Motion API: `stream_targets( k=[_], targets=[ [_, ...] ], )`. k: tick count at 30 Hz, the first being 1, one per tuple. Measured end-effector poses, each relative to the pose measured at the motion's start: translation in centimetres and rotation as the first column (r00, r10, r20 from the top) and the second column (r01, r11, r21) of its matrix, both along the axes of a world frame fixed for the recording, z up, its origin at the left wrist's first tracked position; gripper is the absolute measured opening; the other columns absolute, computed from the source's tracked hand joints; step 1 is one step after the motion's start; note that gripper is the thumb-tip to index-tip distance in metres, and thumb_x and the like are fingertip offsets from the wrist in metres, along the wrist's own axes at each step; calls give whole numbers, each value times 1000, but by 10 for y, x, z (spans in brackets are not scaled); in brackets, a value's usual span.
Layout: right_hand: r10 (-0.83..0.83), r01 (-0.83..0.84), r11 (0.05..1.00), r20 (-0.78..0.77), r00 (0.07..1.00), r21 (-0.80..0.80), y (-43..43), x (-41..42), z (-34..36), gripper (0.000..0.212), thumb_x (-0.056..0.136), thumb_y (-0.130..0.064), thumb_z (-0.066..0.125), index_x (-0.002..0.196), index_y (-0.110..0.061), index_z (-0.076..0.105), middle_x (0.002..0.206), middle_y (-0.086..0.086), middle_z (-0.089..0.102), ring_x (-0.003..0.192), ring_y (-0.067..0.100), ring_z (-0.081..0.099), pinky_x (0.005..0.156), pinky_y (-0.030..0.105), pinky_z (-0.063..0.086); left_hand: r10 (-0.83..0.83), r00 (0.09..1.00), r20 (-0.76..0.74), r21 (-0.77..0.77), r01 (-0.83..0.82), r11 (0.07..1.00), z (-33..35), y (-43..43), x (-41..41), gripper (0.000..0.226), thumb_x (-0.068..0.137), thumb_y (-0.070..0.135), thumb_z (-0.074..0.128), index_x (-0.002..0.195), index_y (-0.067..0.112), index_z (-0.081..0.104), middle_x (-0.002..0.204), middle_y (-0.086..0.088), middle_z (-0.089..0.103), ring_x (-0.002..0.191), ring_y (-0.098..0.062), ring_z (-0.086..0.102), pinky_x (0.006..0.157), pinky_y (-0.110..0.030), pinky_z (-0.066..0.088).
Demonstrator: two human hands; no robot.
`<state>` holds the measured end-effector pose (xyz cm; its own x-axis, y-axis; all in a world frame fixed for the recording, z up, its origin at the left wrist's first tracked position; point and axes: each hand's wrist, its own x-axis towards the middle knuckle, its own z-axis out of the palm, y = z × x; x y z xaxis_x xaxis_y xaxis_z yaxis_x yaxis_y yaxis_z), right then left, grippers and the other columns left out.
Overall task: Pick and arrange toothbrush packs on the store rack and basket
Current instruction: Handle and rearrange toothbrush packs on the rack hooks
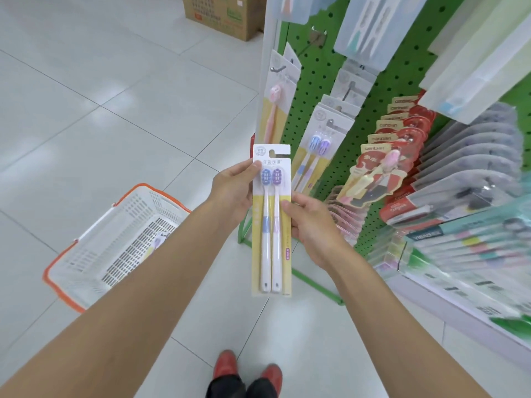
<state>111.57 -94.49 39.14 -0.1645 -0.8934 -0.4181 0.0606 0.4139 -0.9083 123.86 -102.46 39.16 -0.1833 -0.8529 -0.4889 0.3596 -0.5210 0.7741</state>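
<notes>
**Shop aisle: toothbrush pack held in both hands**

Pale floor tiles run along a shop aisle, with a green pegboard rack standing on the right. A person holds a toothbrush pack upright in the air, in front of the rack's left edge. The pack shows two brushes, one blue and one purple, on a yellow and white card. The left hand pinches the pack's upper left edge, thumb on the front. The right hand grips the right edge at mid-height, fingers curled behind the card. Matching packs hang on a rack hook just behind. A white basket with an orange rim sits on the floor to the left, with another pack lying inside. A cardboard box stands farther up the aisle. Red shoes show below.
</notes>
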Motion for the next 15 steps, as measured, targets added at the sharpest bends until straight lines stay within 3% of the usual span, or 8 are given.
stream_targets(
  k=[4, 7, 9, 12, 15],
  targets=[
    [1, -2, 1000, 53, 999, 10, 4, -3, -5, 23, 100, -8, 49, 97, -13, 71, 99, 20, 71, 85, 27, 64, 85, 45, 54, 62, 997, -42, 67, -59, 996, -3, 0, -3, 28, 96, 7, 58, 122, 0, 62, 90, -9, 74, 67, -17, 71, 57, -27, 57],
    [4, -9, 998, 93, 996, 55, 8, -7, -14, 24, 101, -15, 50, 105, -3, 70, 110, 28, 68, 90, 30, 62, 93, 53, 48, 89, 993, -80, 107, -80, 991, -6, -4, -4, 29, 96, 8, 59, 124, 1, 62, 88, -8, 75, 69, -18, 71, 58, -27, 58],
    [-16, 10, 999, 118, 993, 53, 10, -10, -17, 25, 102, -16, 50, 107, -1, 70, 107, 26, 69, 89, 29, 63, 88, 46, 50, 72, 994, -76, 113, -64, 992, -6, -4, -7, 29, 96, 8, 59, 124, 1, 62, 92, -10, 75, 71, -19, 72, 60, -28, 58],
    [-22, 18, 999, 146, 989, 28, 11, -13, -20, 25, 102, -15, 49, 98, -12, 73, 96, 11, 73, 83, 21, 66, 84, 37, 52, 56, 995, -78, 112, -47, 993, -8, -4, -11, 27, 97, 10, 57, 123, 1, 63, 93, -9, 75, 74, -19, 72, 63, -28, 59],
    [-34, 30, 999, 133, 990, 31, 10, -14, -23, 27, 102, -17, 49, 94, -17, 74, 95, 11, 72, 84, 23, 65, 84, 39, 51, 6, 999, -38, 97, -3, 995, -12, -5, -14, 26, 100, 12, 52, 122, 2, 62, 95, -9, 74, 76, -20, 73, 62, -28, 59]
  ],
)
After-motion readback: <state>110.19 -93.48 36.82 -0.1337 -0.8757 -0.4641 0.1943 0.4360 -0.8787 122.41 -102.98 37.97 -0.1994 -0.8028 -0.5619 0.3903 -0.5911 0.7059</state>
